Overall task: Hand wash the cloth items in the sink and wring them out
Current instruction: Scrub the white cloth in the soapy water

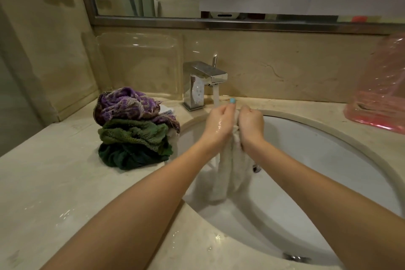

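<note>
Two hands meet over the sink (317, 155), raised close together just in front of the faucet (203, 81). The left hand (219, 123) has its fingers curled and its wet back shining, one teal nail uppermost; its grip is clamped on the bunched top of a pale cloth (232, 171). The right hand (251, 125) clamps the same bunch from the other side, knuckles toward the camera. Both forearms reach in from the lower edge. The cloth hangs from the two grips down into the bowl, and its lower end touches the white wall.

A water stream (215, 96) falls from the spout just behind the left hand's fingers. On the worktop (54, 182), just beside the sink's left rim, stands a pile – a purple cloth (127, 103) on top, a green cloth (133, 133) under it, a dark green cloth (131, 156) at the bottom – close to the left forearm. A pink plastic bag (381, 94) sits on the worktop at far right, well apart from the hands.

Open room lies in the wide bowl to the right of the right hand; the backsplash and faucet close off the far side.
</note>
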